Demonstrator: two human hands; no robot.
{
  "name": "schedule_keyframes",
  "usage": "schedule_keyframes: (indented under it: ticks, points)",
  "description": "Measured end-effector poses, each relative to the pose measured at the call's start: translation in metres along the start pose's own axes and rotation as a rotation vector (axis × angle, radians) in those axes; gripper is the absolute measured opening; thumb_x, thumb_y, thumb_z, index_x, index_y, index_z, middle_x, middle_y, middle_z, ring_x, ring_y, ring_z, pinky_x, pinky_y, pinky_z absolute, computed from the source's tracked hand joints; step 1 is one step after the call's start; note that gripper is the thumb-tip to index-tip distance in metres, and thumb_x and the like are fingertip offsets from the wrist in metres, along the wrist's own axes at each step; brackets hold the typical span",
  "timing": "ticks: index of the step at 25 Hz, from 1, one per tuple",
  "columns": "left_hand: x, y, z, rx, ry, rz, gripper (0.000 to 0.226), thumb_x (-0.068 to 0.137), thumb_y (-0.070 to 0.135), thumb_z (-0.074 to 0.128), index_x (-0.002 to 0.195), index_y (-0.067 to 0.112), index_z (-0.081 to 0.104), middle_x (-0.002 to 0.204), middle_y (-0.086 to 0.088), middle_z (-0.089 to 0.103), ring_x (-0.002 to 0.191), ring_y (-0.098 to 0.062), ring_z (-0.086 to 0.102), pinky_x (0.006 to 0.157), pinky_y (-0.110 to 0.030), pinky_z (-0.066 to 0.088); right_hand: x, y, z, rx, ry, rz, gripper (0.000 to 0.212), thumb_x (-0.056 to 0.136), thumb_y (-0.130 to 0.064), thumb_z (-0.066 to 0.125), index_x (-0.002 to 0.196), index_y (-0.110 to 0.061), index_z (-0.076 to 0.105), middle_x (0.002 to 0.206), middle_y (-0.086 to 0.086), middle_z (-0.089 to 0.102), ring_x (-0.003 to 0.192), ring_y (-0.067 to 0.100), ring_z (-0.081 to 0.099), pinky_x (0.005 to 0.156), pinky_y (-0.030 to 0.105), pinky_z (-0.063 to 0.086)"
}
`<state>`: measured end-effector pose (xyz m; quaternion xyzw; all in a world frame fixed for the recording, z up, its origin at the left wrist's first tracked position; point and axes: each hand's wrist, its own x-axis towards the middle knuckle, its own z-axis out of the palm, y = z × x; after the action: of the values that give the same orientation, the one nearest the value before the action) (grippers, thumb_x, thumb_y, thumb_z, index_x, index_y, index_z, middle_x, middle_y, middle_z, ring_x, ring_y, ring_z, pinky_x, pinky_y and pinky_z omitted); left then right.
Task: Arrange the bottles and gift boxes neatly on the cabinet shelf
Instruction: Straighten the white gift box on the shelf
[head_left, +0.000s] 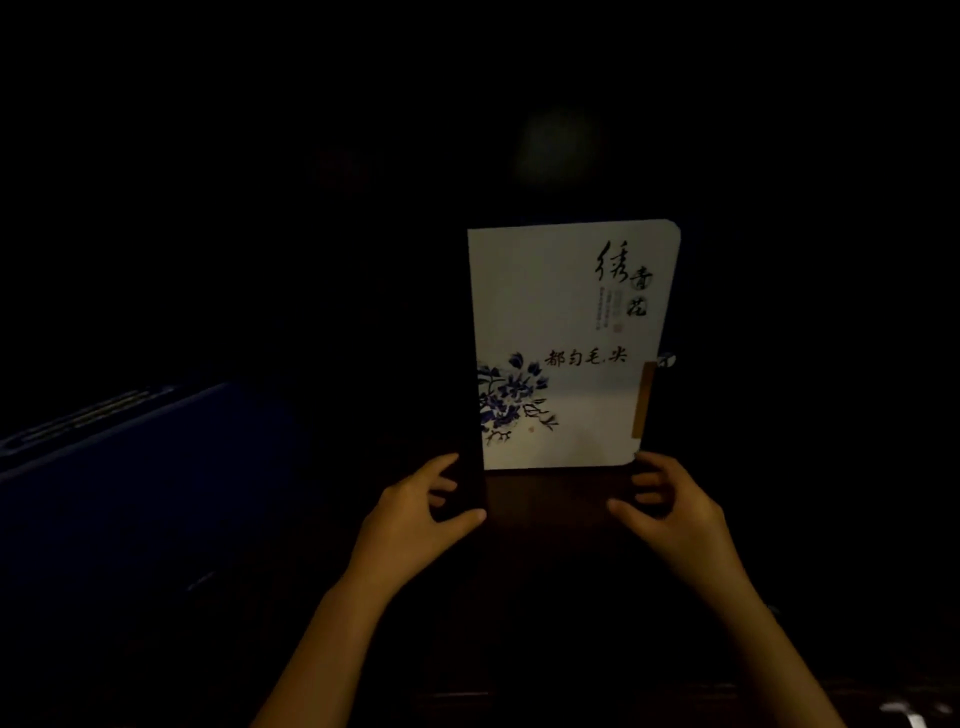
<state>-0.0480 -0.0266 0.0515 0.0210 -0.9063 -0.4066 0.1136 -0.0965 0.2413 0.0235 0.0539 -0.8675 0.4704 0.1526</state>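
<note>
A white gift box (566, 322) with blue flowers and black calligraphy stands upright on the dark wooden shelf (545, 525), its face toward me. My left hand (421, 514) grips the box's dark left side near the bottom, thumb in front and fingers behind. My right hand (670, 504) is at the box's lower right corner with fingers curled around its dark edge. The scene is very dark, and no bottle can be made out.
A large dark blue box (119, 467) lies to the left, its top edge slanting up toward the right. A faint pale glow (556, 145) shows above the white box. Everything else is lost in darkness.
</note>
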Motion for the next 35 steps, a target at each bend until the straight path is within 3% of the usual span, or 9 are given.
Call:
schedule_keyframes:
  ticks: [3, 5, 8, 10, 12, 16, 23, 29, 35]
  points:
    - [0.045, -0.001, -0.004, -0.064, 0.030, -0.024, 0.082, 0.066, 0.038, 0.079, 0.137, 0.029, 0.039, 0.115, 0.003, 0.058, 0.099, -0.011, 0.057, 0.084, -0.026, 0.046, 0.044, -0.008, -0.005, -0.004, 0.137, 0.056, 0.075, 0.068, -0.026, 0.078, 0.131, -0.019, 0.040, 0.116, 0.006, 0.058, 0.090, 0.014, 0.056, 0.077, 0.028, 0.047]
    - [0.075, 0.002, -0.005, -0.112, 0.102, -0.028, 0.085, 0.065, 0.037, 0.080, 0.138, 0.027, 0.037, 0.122, -0.001, 0.057, 0.103, -0.014, 0.055, 0.085, -0.028, 0.045, 0.079, -0.011, -0.013, 0.002, 0.214, 0.084, 0.084, 0.066, -0.026, 0.079, 0.136, -0.019, 0.033, 0.127, 0.011, 0.053, 0.103, 0.023, 0.056, 0.083, 0.036, 0.048]
    - [0.116, 0.013, -0.006, -0.128, 0.225, -0.012, 0.087, 0.065, 0.037, 0.080, 0.138, 0.024, 0.036, 0.128, -0.008, 0.056, 0.107, -0.019, 0.056, 0.085, -0.027, 0.044, 0.124, -0.013, -0.028, 0.000, 0.312, 0.127, 0.095, 0.063, -0.025, 0.081, 0.140, -0.020, 0.026, 0.141, 0.016, 0.039, 0.126, 0.033, 0.042, 0.098, 0.045, 0.040]
    - [0.142, 0.023, -0.003, -0.110, 0.273, 0.002, 0.087, 0.066, 0.038, 0.079, 0.139, 0.025, 0.035, 0.132, -0.008, 0.055, 0.116, -0.022, 0.054, 0.087, -0.025, 0.041, 0.149, -0.011, -0.035, -0.003, 0.347, 0.063, 0.098, 0.061, -0.028, 0.082, 0.141, -0.019, 0.025, 0.143, 0.016, 0.037, 0.130, 0.034, 0.036, 0.101, 0.045, 0.037]
    - [0.166, 0.034, 0.004, -0.145, 0.251, -0.021, 0.086, 0.068, 0.035, 0.078, 0.140, 0.024, 0.032, 0.135, -0.008, 0.051, 0.122, -0.023, 0.050, 0.091, -0.026, 0.039, 0.167, -0.007, -0.039, 0.030, 0.292, -0.007, 0.100, 0.061, -0.033, 0.082, 0.141, -0.019, 0.024, 0.143, 0.016, 0.039, 0.129, 0.033, 0.038, 0.100, 0.043, 0.039]
    - [0.190, 0.048, 0.028, -0.215, 0.213, -0.020, 0.068, 0.074, 0.021, 0.075, 0.133, 0.015, 0.043, 0.132, -0.013, 0.054, 0.120, -0.029, 0.052, 0.091, -0.028, 0.038, 0.188, 0.005, -0.030, 0.213, 0.178, 0.077, 0.091, 0.067, -0.025, 0.079, 0.140, -0.024, 0.025, 0.141, 0.010, 0.043, 0.128, 0.028, 0.041, 0.099, 0.041, 0.042]
    - [0.191, 0.047, 0.040, -0.273, 0.300, -0.052, 0.061, 0.074, 0.017, 0.075, 0.128, 0.008, 0.048, 0.129, -0.014, 0.056, 0.118, -0.029, 0.054, 0.099, -0.034, 0.042, 0.196, 0.019, -0.017, 0.257, 0.260, 0.146, 0.079, 0.072, -0.016, 0.074, 0.138, -0.015, 0.032, 0.138, 0.015, 0.047, 0.125, 0.032, 0.045, 0.100, 0.051, 0.043]
    - [0.164, 0.054, 0.032, -0.263, 0.323, -0.041, 0.059, 0.071, 0.017, 0.078, 0.123, 0.007, 0.054, 0.124, -0.014, 0.061, 0.111, -0.024, 0.057, 0.092, -0.027, 0.043, 0.177, 0.010, -0.031, 0.263, 0.286, 0.110, 0.084, 0.066, -0.014, 0.079, 0.136, -0.013, 0.034, 0.133, 0.015, 0.051, 0.121, 0.030, 0.048, 0.096, 0.043, 0.045]
    - [0.117, 0.052, 0.015, -0.252, 0.289, -0.033, 0.052, 0.074, 0.011, 0.074, 0.122, 0.005, 0.055, 0.121, -0.019, 0.062, 0.106, -0.027, 0.060, 0.089, -0.031, 0.045, 0.130, 0.000, -0.040, 0.300, 0.268, 0.091, 0.072, 0.070, -0.014, 0.075, 0.132, -0.018, 0.039, 0.135, 0.012, 0.049, 0.119, 0.028, 0.049, 0.088, 0.037, 0.046]
